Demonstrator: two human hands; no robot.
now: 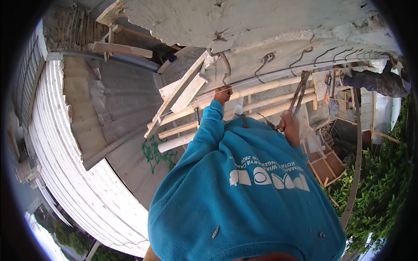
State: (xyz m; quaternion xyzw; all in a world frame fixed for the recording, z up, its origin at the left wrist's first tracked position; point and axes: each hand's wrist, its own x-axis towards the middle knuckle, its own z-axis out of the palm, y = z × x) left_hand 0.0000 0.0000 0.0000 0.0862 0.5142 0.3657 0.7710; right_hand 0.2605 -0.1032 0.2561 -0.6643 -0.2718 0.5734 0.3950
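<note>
My left hand (222,94), in a blue sleeve, is raised with its fingers closed beside the lower end of a bent steel bar (226,65). What it grips is hidden by the fingers. A thin line (257,79) runs along the wall close to this hand. My right hand (287,123) is lower and farther right, its fingers wrapped round the handles of long metal pincers (299,92). The pincers' two long arms slant up to the right and meet at the top, in front of the pale poles.
Several pale round poles (252,90) span the drop below the wall. Bent bars (320,55) jut from the concrete wall (283,21). White boards (185,93) lean near the left. A person in dark clothing (376,81) is at the far right. White corrugated roofing (82,165) lies left.
</note>
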